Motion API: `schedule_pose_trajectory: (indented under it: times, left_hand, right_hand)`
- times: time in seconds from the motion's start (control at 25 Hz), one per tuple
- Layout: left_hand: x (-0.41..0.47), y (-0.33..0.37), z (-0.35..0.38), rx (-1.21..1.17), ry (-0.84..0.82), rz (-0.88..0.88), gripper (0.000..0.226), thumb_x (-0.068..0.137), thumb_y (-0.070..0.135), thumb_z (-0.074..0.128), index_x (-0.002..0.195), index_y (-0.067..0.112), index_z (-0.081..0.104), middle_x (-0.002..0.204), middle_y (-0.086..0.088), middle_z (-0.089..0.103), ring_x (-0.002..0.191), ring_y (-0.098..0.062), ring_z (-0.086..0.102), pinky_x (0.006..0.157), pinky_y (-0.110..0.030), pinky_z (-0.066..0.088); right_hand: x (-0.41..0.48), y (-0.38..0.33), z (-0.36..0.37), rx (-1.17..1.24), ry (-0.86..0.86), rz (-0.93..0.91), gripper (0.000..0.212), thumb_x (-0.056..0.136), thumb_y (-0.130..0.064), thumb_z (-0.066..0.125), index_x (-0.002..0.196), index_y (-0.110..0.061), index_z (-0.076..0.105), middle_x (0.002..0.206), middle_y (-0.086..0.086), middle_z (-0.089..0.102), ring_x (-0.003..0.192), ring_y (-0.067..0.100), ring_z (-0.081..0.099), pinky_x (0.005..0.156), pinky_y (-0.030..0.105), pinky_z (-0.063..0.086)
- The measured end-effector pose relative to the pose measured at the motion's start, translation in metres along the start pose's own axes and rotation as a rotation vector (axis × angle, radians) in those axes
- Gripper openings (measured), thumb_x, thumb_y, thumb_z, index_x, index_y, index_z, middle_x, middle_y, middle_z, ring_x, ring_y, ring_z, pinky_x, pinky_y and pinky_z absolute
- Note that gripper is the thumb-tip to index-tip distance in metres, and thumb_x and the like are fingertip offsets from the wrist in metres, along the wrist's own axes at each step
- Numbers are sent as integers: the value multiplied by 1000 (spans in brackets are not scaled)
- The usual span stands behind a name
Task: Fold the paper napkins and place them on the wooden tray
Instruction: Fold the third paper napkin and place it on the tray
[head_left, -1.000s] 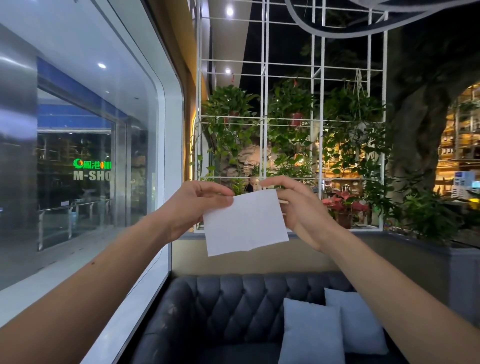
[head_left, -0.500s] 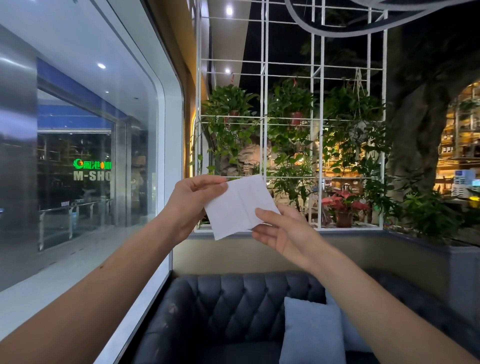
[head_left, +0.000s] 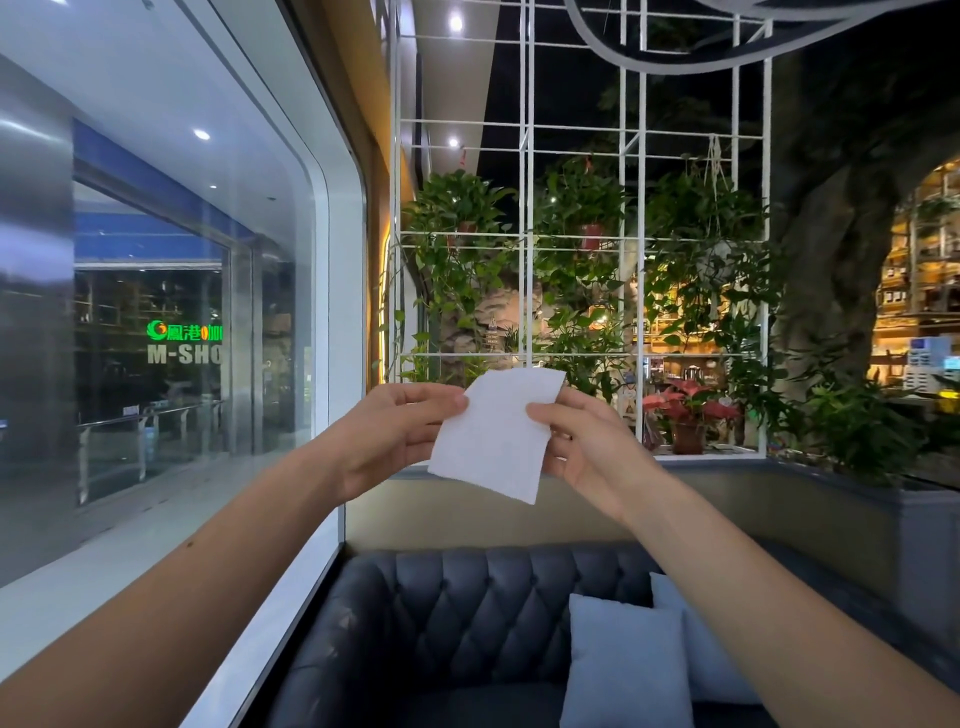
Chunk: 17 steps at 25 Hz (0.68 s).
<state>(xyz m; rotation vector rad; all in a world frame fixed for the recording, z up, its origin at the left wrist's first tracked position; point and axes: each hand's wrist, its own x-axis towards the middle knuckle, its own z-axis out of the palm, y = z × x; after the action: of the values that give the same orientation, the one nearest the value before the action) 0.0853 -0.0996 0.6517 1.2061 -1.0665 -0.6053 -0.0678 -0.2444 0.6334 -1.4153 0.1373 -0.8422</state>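
- L forearm (head_left: 156, 597) & R forearm (head_left: 779, 587): both bare, coming in from the bottom corners & converging toward mid-frame.
- L hand (head_left: 387, 436): thumb on top, fingers curled under, pinching the napkin (head_left: 491, 436) at its upper-left edge, near the top corner.
- R hand (head_left: 587, 447): thumb tip pressed on the front of the napkin's R edge, other fingers curled behind/below it. Also a pinch grip.
- Napkin: white paper, roughly rectangular, held up in the air btwn the two hands. It's tilted so the lowest corner points down & to the R. No. of layers: can't tell. It touches nothing but the hands.
- Below the hands: dark tufted sofa (head_left: 441, 618) w/ two pale cushions on the seat at R. The front cushion (head_left: 626, 670) overlaps the rear cushion (head_left: 711, 660).
- Behind the sofa: beige wall panel (head_left: 415, 514) topped by a grey ledge (head_left: 727, 462).
- On the ledge: white wire grid frame (head_left: 527, 208) w/ leafy green plants hanging in it. A red-leaved pot plant (head_left: 685, 415) stands at its base, just R of the R hand.
- L side: big round-cornered window (head_left: 208, 260). A green lit sign (head_left: 184, 330) shows thru the glass, w/ "M-SHO" under it.
- Far R: thick tree trunk (head_left: 831, 260), w/ warm-lit shelves (head_left: 924, 291) beyond it.
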Motion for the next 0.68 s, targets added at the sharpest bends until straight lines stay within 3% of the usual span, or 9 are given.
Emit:
schedule_pose_trajectory:
  times: [0.16, 0.32, 0.56, 0.68]
  left_hand:
    - [-1, -1, 7, -8, -63, -49, 23, 89, 14, 66, 109, 4, 70, 106, -10, 76, 91, -18, 74, 72, -23, 59]
    - [-1, -3, 5, -9, -68, -27, 27, 87, 5, 66, 114, 1, 67, 109, -10, 75, 96, -20, 74, 77, -25, 60]
    - [-1, -3, -4, -1, 18, 75, 24, 87, 1, 66, 111, 2, 68, 109, -9, 75, 101, -24, 72, 84, -30, 59]
    - [1, -4, -9, 19, 15, 90, 28, 85, 1, 67, 113, 0, 67, 111, -11, 74, 102, -26, 72, 87, -32, 58]
  right_hand:
    - [-1, -4, 6, -81, 14, -24, 25, 90, -4, 60, 115, -1, 61, 117, 19, 68, 97, 30, 67, 87, 47, 54]
    - [0, -6, 8, -130, 38, -42, 10, 91, -7, 60, 99, -10, 63, 116, 19, 68, 105, 38, 65, 92, 60, 48]
    - [3, -1, 5, -128, -68, 5, 20, 89, -9, 64, 109, -10, 64, 107, 10, 73, 92, 23, 70, 77, 38, 59]
    - [5, 0, 3, -177, -90, 4, 19, 89, -3, 63, 107, -9, 64, 109, 10, 72, 93, 24, 70, 75, 36, 59]
